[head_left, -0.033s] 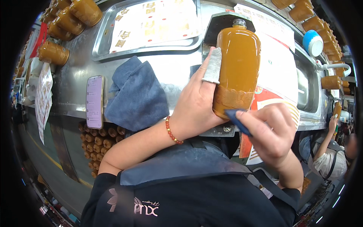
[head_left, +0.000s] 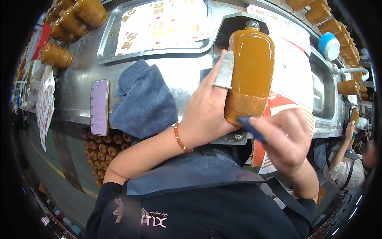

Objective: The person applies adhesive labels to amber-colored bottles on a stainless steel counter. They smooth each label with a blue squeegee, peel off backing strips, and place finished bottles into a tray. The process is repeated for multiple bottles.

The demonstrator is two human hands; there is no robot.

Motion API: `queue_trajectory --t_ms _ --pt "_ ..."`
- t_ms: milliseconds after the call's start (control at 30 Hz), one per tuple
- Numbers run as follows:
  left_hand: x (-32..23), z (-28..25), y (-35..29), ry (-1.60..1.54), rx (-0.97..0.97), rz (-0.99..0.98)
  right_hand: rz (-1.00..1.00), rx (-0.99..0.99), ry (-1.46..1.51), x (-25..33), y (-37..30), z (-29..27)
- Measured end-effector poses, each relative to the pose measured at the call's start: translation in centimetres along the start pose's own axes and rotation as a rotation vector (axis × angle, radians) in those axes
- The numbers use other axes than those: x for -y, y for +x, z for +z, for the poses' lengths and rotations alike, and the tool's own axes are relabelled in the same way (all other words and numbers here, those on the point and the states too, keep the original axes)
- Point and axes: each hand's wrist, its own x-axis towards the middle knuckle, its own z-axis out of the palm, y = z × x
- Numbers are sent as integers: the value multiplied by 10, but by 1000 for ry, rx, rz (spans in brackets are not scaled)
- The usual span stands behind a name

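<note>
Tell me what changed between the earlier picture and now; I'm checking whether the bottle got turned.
Nothing visibly changed. The left hand holds the amber plastic bottle upright in the same grip, and the right hand presses a small blue cloth against its base.

Glossy clear plastic bottle (head_left: 250, 75), smooth, full of opaque orange-brown liquid. Brushed metal counter (head_left: 79, 83), dull sheen, pretty scuffed. Soft matt blue cloth (head_left: 143, 99) left of centre. Shiny metal tray (head_left: 104, 51) upper left, glossy paper sheets (head_left: 167, 22) inside. Glassy phone (head_left: 99, 106).
</note>
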Motion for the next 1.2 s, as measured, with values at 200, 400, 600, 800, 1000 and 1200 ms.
queue_trajectory --t_ms 200,400,600,800,1000,1200 --pt "-9 -3 0 136 -49 36 -14 -23 -102 -6 0 1" --pt "-12 -7 2 181 -39 136 -30 29 -70 -4 7 1" --pt "-11 -2 0 20 -25 66 -111 84 -123 2 13 1" --pt "1 -5 2 17 -9 118 -71 77 -51 -9 13 -3" --pt "9 -16 1 -109 67 88 53 -52 -54 -35 12 -11" --pt "10 -11 -6 -102 127 -36 238 55 163 -38 18 -11"
